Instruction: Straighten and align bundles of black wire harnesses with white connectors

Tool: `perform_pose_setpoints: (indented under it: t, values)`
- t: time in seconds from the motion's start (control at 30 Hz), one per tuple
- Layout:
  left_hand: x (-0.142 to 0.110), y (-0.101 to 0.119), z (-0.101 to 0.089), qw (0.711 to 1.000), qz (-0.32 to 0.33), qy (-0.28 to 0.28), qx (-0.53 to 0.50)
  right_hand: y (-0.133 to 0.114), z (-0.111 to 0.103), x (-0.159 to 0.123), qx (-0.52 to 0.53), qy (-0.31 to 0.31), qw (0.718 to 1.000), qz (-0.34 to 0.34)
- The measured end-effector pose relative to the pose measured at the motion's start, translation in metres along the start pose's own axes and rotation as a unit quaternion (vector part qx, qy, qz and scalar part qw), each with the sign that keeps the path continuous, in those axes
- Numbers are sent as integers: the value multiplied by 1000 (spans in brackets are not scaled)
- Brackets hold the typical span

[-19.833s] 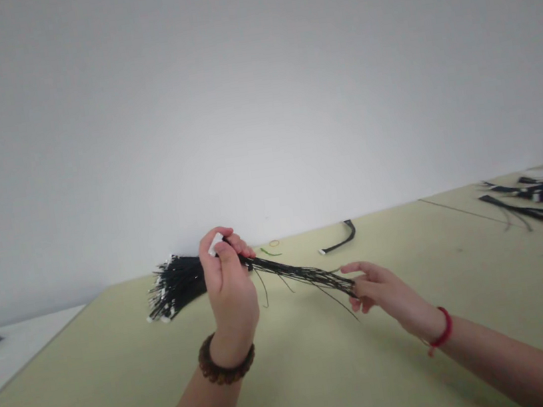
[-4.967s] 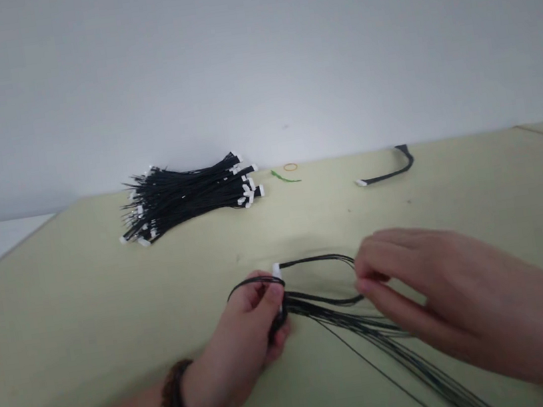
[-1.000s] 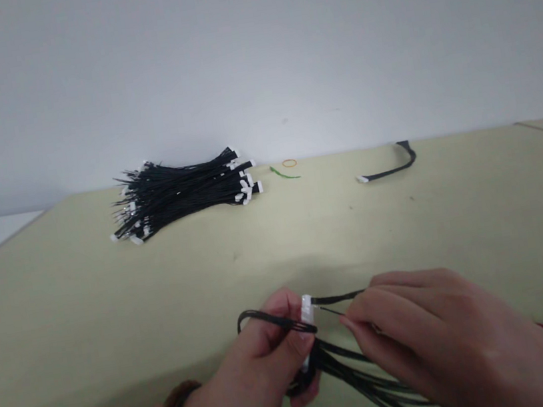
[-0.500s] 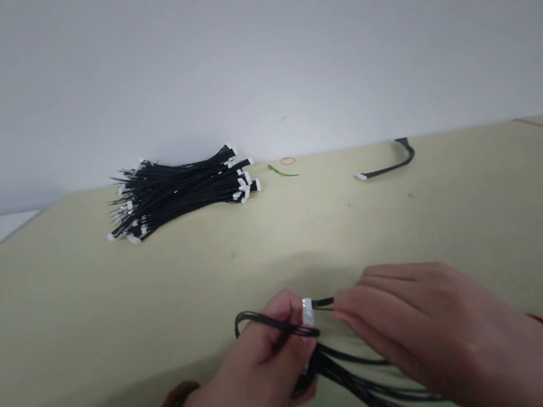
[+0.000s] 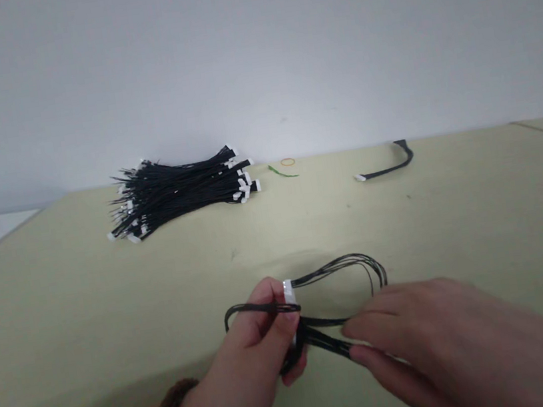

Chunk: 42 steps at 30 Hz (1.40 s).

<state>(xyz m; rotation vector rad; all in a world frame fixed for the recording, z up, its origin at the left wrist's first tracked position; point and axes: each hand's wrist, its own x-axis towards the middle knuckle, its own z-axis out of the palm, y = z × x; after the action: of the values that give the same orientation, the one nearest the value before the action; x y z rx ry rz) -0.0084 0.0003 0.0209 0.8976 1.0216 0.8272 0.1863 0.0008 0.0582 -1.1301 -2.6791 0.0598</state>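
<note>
While the left hand [image 5: 254, 347] clamps a looped bundle of black wires [image 5: 341, 266] at its white connectors [image 5: 288, 291], the right hand [image 5: 438, 348], half curled, touches the bundle, its grip unclear. The bundle hangs just above the tabletop [image 5: 113, 300], well apart from a heap of matching cables [image 5: 179, 193].

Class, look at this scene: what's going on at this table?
A person is handling a small bundle of thin black wires with white plastic connectors. Their left hand grips the bundle at the connectors, and their right hand pinches the wires further along. Farther back on the pale green table lie a large bunch of matching wires, a short black cable and a small orange rubber band.
</note>
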Motion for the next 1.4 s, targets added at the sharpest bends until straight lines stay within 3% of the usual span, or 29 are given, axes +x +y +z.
perform_pose_setpoints:
  t: [0.1, 0.27, 0.33, 0.37, 0.43, 0.5, 0.53, 0.57, 0.7, 0.8, 0.9, 0.93, 1.0, 1.03, 1.1, 1.17, 1.23, 1.4]
  values:
    - [-1, 5, 2, 999, 20, -18, 21, -9, 3, 16, 75, -35, 997, -1]
    - [0, 8, 5, 999, 28, -19, 32, -10, 3, 17, 66, 34, 997, -25]
    - [0, 8, 5, 999, 25, -14, 34, -5, -5, 17, 112, 11, 994, 13]
    - [0, 7, 5, 999, 24, -15, 35, 0, -12, 18, 166, -31, 985, 44]
    - [1, 6, 5, 999, 26, -19, 34, 14, -25, 22, 336, -157, 924, 92]
    - [1, 5, 5, 999, 22, -13, 27, 36, -36, 26, 528, -249, 808, 86]
    - [1, 5, 6, 1000, 16, -4, 22, 47, -38, 28, 599, -220, 767, 75]
    - [2, 4, 6, 1000, 8, 8, 15, 59, -39, 29, 626, -188, 753, 77]
    - [2, 6, 7, 999, -16, 43, 1, 88, -36, 38, 631, 13, 769, 103]
    - [1, 9, 7, 999, -29, 46, 0, 85, -40, 45, 635, 154, 746, 127]
    - [-2, 11, 6, 997, -41, 60, -7, 64, -47, 45, 638, 192, 729, 158]
    - [-2, 12, 6, 997, -37, 60, -11, 55, -47, 43, 642, 169, 730, 162]
    - [-2, 12, 6, 998, -19, 49, -19, 37, -43, 38, 633, 61, 753, 171]
    - [-1, 11, 5, 999, -12, 44, -20, 28, -39, 35, 607, 1, 775, 176]
    - [-1, 10, 4, 999, -1, 26, -19, 14, -29, 28, 495, -76, 847, 181]
    - [-1, 9, 3, 1000, 14, -3, -20, 5, -19, 22, 346, -58, 921, 172]
    - [-3, 8, 2, 999, 26, -32, -24, 0, -11, 18, 231, -26, 961, 149]
    - [-4, 5, -1, 996, 45, -68, -26, 1, -6, 20, 155, 5, 981, 119]
